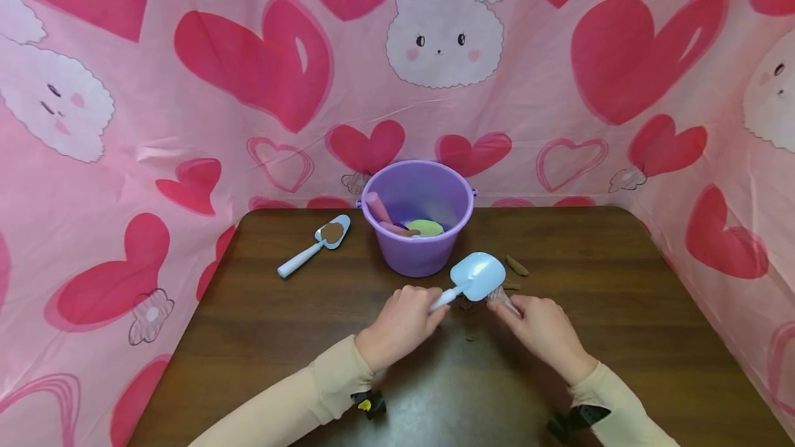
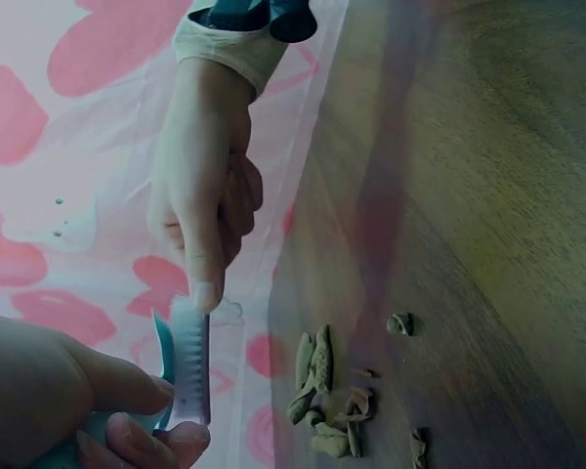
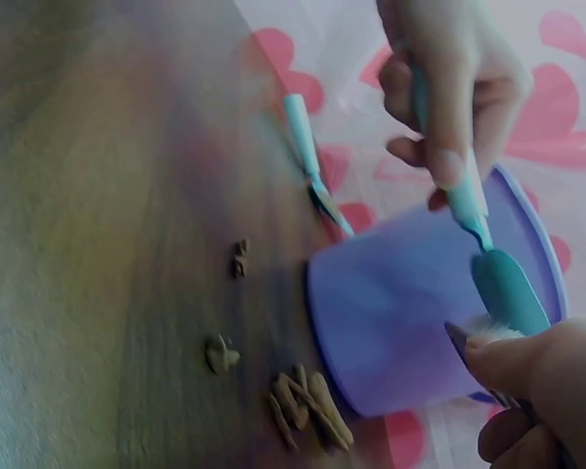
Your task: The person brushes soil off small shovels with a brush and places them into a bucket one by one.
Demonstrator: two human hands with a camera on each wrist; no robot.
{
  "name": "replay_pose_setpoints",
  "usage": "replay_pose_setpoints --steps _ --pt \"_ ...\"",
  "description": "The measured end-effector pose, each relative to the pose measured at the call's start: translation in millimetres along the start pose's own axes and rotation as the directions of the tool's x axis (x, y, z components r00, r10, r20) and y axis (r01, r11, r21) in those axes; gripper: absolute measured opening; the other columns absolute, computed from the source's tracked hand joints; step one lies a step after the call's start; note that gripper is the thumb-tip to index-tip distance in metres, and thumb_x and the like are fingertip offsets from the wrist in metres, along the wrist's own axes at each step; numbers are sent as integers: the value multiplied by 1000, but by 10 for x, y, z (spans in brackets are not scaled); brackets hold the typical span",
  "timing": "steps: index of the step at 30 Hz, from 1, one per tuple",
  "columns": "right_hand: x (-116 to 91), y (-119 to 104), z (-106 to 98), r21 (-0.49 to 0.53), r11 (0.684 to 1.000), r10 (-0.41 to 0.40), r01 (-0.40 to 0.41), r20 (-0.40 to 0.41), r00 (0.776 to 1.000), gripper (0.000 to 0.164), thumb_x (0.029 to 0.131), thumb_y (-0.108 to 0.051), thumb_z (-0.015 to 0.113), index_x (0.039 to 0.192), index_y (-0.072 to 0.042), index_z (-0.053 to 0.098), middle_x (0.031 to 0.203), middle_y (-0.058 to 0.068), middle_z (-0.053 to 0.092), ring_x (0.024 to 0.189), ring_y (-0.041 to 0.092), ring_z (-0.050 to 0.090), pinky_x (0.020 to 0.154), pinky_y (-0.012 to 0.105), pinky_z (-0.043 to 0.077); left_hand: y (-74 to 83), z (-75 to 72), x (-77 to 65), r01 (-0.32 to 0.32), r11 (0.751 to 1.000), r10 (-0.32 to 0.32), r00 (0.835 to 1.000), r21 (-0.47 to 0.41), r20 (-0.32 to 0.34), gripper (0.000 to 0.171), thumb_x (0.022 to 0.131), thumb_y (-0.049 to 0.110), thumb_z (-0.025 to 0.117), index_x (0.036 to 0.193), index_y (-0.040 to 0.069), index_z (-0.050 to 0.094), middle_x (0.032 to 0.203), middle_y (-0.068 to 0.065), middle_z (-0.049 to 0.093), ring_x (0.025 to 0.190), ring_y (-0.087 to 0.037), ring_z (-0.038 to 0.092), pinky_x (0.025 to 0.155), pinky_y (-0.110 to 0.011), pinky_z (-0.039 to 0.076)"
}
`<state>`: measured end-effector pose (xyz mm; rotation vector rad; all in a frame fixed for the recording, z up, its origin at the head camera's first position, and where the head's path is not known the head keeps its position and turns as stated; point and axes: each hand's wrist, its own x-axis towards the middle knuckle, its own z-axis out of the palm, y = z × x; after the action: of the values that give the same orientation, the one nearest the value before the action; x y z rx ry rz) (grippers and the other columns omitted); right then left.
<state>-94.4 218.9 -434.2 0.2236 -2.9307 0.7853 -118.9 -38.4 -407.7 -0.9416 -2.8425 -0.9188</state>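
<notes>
My left hand (image 1: 400, 326) grips the white handle of a light blue toy shovel (image 1: 478, 276), its blade raised above the table. My right hand (image 1: 549, 333) pinches a small brush (image 2: 190, 362) with pale bristles. Those bristles lie right against the underside of the blade, as the left wrist view shows. Below both hands, brown crumbly pieces (image 2: 317, 366) are scattered on the tabletop, some long and some curled. The blade hides part of them in the head view.
Behind the hands stands a purple bucket (image 1: 415, 254) holding a pink-handled item (image 1: 377, 207) and a light green item (image 1: 427, 227). A second shovel (image 1: 301, 259) with a brown lump (image 1: 332, 232) lies left on the wooden table (image 1: 261, 336). Pink heart-patterned cloth (image 1: 348, 95) surrounds the table.
</notes>
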Motion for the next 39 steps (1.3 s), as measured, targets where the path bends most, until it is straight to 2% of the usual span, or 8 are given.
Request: replay_pose_setpoints --steps 9,13,18,25,29,32,36,39 --pt "33 140 -143 -20 999 42 -43 -55 998 48 98 -35 72 65 -14 44 58 -5 33 55 15 37 53 32 31 -15 -24 -20 29 999 -28 999 -38 38 11 99 17 73 95 7 70 71 3 57 58 -6 51 53 -19 44" --pt "38 163 -168 -15 998 57 -58 -47 997 47 99 -34 70 66 -13 45 59 -4 35 55 17 39 53 34 32 -4 -85 -36 38 999 -38 999 -19 5 13 97 18 75 95 6 69 72 2 59 59 -7 53 53 -21 45" --pt "10 217 -150 -1 997 81 -81 -3 997 43 100 -35 69 69 -13 49 60 -2 40 57 18 42 55 34 34 38 -291 -47 10 999 -13 996 -39 -83 10 94 12 76 95 6 69 73 0 61 60 -9 55 55 -24 48" --pt "-26 253 -102 51 997 49 -54 81 995 27 99 -26 73 81 -11 59 62 -4 47 55 13 44 52 29 35 55 -757 40 -1 1000 -3 980 -19 -201 12 84 4 73 96 6 71 77 -2 61 67 -15 56 63 -31 50" --pt "-42 235 -112 18 999 34 -35 80 996 27 98 -28 73 84 -10 57 65 -3 45 56 14 43 52 30 34 -15 -959 155 30 1000 -29 970 4 -243 20 84 4 73 104 2 75 90 -10 67 81 -22 61 72 -39 52" --pt "-56 205 -111 -6 998 62 -62 101 993 36 99 -39 70 82 -12 54 65 -2 45 57 15 44 53 33 36 -91 -1037 253 75 997 -63 962 35 -267 17 87 4 74 103 3 76 84 -9 66 75 -23 59 65 -38 51" --pt "-70 163 -89 -10 993 117 -117 143 983 45 100 -52 64 81 -12 54 65 -1 48 59 17 47 56 34 38 -182 -1049 358 148 981 -104 947 128 -304 10 91 11 75 100 6 75 72 -6 64 63 -24 58 53 -37 47" --pt "-74 134 -66 -5 991 131 -132 156 979 46 102 -53 60 83 -12 55 66 0 48 60 18 47 57 35 38 -252 -1010 417 177 971 -122 946 160 -302 12 92 13 74 103 6 77 79 -8 66 67 -26 61 55 -40 50"
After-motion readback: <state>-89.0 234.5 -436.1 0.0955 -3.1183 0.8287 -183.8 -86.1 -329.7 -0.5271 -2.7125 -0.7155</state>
